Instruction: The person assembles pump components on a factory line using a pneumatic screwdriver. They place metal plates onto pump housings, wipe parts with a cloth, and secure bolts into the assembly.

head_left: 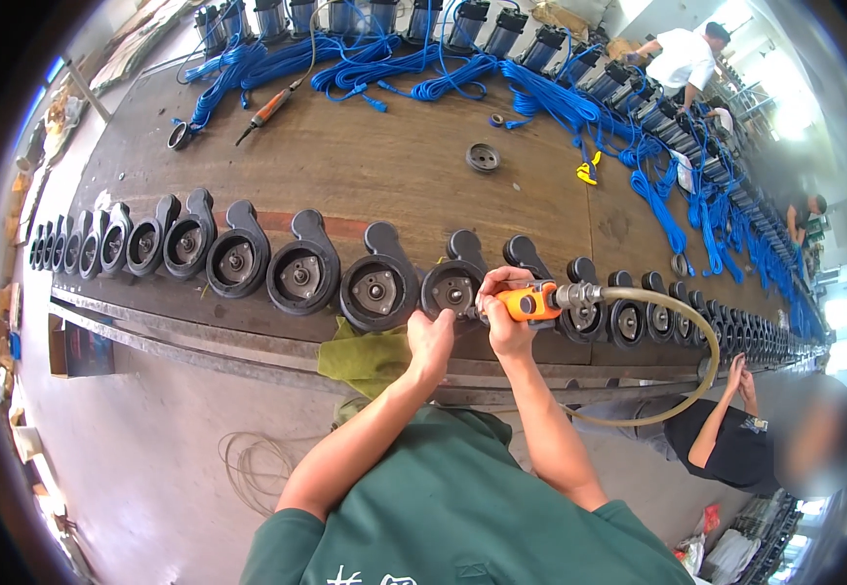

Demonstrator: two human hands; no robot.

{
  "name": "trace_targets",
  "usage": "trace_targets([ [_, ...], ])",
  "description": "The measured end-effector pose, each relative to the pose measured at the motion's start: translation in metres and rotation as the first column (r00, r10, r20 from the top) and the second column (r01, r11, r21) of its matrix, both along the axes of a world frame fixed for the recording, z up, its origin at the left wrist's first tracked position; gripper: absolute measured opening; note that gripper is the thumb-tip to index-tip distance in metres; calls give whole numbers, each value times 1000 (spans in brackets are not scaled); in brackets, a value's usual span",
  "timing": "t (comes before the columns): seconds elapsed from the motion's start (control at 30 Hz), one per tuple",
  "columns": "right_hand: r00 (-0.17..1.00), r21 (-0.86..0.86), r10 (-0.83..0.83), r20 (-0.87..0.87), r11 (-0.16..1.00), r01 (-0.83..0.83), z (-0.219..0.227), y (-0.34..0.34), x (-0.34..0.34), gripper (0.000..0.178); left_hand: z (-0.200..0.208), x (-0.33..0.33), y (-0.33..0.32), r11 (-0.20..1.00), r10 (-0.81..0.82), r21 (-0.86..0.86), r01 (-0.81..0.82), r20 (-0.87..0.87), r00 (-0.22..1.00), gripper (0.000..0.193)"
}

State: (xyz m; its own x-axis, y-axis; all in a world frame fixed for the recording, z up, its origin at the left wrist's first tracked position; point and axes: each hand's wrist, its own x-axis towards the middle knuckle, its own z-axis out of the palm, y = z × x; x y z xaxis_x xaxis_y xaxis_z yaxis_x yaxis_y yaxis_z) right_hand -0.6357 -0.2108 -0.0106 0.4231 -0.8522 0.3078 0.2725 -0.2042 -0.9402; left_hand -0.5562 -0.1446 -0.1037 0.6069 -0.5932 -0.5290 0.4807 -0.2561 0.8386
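In my right hand (503,314) is an orange air tool (531,301), held roughly level with its nose pointing left. A pale hose (677,302) runs from its rear fitting and loops down to the right. The tool's nose is at the lower right of a round black pump housing (453,285), which has a metal hub in its centre. My left hand (430,343) is at that housing's lower edge, fingers closed close to the tool's nose. What they grip is hidden. Another black housing (378,292) stands just to the left.
Similar housings (301,277) line the table's near edge both ways. A green cloth (370,359) hangs over the edge. Motors with blue cables (365,68) fill the far side. An orange-handled tool (269,107), a loose disc (483,158) and a yellow object (589,169) lie mid-table. A person (726,429) is at right.
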Motion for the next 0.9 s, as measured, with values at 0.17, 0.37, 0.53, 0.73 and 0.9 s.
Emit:
trace_targets([
  [0.17, 980, -176, 162, -117, 968, -181, -2, -4, -5, 29, 12, 0, 4, 999, 16, 36, -17, 31, 999, 21],
  [0.37, 978, -41, 209, -2, 977, -209, -4, -6, 6, 22, 2, -4, 4, 997, 73, -27, -71, 55, 996, 18],
  [0.53, 985, 20, 175, 3, 984, -175, -9, -2, 3, 24, 5, -8, 3, 996, 90, -31, -88, 70, 994, 16],
  [0.73, 993, -6, 115, -2, 993, -115, -7, 1, 6, 26, 1, -3, -1, 997, 77, -6, -77, 14, 997, 13],
  [0.9, 1000, 8, 23, -1, 1000, -23, -3, 5, 16, 28, 0, 8, 8, 997, -78, 13, 79, -23, 997, 27],
])
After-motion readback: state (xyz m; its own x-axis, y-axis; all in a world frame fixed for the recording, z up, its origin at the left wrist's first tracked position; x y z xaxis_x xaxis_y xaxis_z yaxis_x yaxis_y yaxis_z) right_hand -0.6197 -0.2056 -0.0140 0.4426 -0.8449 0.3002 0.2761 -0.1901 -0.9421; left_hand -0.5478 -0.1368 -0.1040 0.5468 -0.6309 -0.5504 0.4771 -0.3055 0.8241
